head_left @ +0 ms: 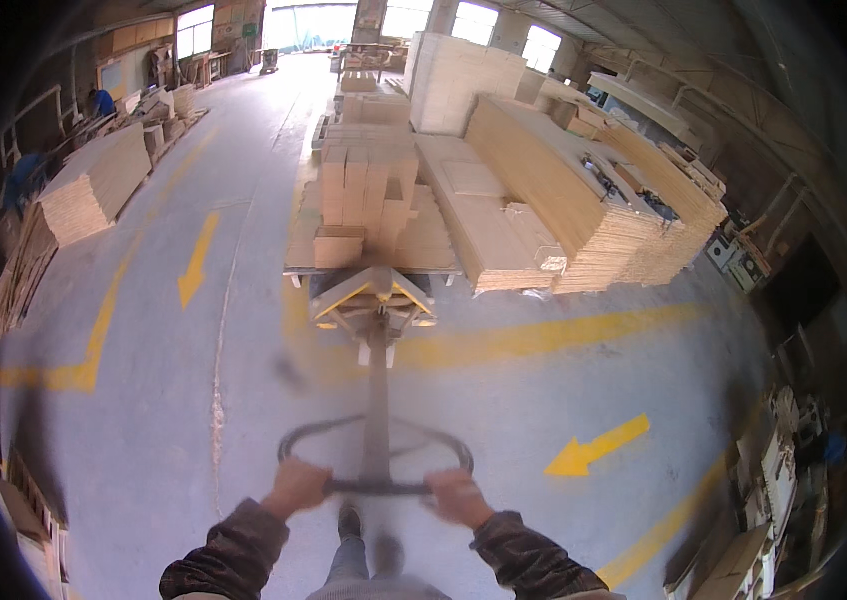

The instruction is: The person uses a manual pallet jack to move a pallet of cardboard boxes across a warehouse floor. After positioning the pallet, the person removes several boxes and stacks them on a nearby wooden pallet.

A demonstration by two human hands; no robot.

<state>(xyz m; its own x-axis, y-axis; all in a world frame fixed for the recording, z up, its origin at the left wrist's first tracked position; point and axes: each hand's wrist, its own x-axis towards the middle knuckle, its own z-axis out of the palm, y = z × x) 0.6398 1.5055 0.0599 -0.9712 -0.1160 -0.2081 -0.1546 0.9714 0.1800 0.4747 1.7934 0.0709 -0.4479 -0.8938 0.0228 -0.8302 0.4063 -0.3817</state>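
Note:
Both of my hands are on the dark looped handle (379, 490) of a yellow pallet jack (375, 292). My left hand (298, 486) is closed round the left end of its crossbar. At the right end, my right hand (457, 497) grips the same bar, a little blurred. The jack's shaft (377, 400) runs straight ahead to its yellow body. That body stands against a loaded pallet (305, 262), and its forks are hidden under the load. Cardboard boxes (355, 180) are stacked on the pallet, with a smaller open-looking box (339, 245) at the near edge.
Tall stacks of wooden boards (583, 225) stand close to the load's right. More boards (93, 190) are piled at the left, near a person in blue (103, 102). Yellow lines and arrows (598, 446) mark the grey floor. Scrap panels (758, 500) lean at the lower right.

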